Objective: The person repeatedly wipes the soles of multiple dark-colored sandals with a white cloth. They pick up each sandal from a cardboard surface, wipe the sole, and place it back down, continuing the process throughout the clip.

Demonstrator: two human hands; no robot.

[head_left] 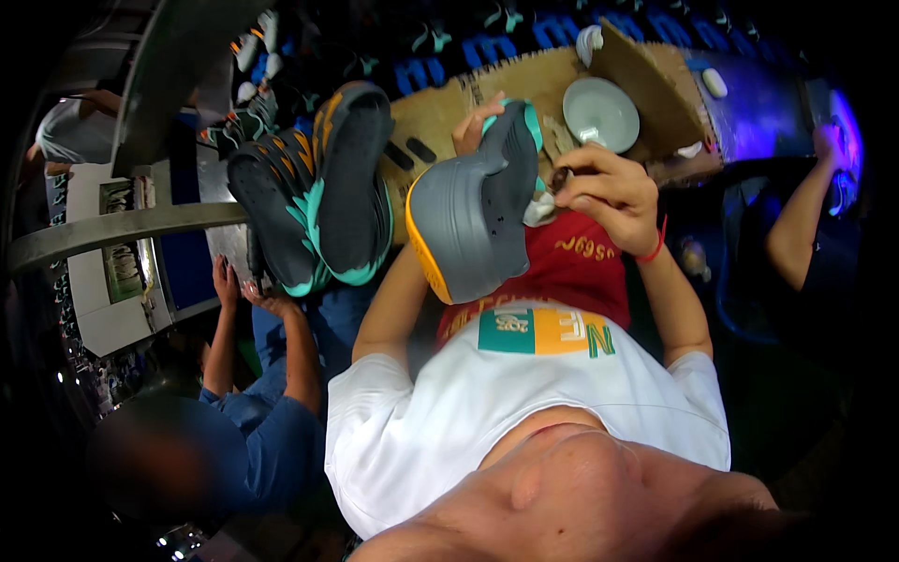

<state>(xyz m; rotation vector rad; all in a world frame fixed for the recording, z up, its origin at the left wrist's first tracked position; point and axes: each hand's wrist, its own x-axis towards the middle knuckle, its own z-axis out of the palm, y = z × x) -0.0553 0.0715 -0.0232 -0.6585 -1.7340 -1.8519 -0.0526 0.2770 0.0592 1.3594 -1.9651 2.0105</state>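
A grey clog (468,225) with an orange and teal sole edge is tilted in front of my chest. My left hand (476,126) grips it from the far side; most of those fingers are hidden behind it. Close to the clog's open side, my right hand (611,192) is closed in a pinch. A crumpled white rag (540,209) shows below its fingertips, and a small dark thing (561,178) between the fingers is too small to name. Stacked dark clogs (351,187) with teal and orange edges stand to the left.
Cardboard (449,103) covers the worktable, with a pale bowl (601,114) and dark oval pieces (410,152) on it. An upright cardboard flap (646,80) stands beyond the bowl. A metal rail (131,232) crosses at left. Co-workers' arms (300,351) show at left and right.
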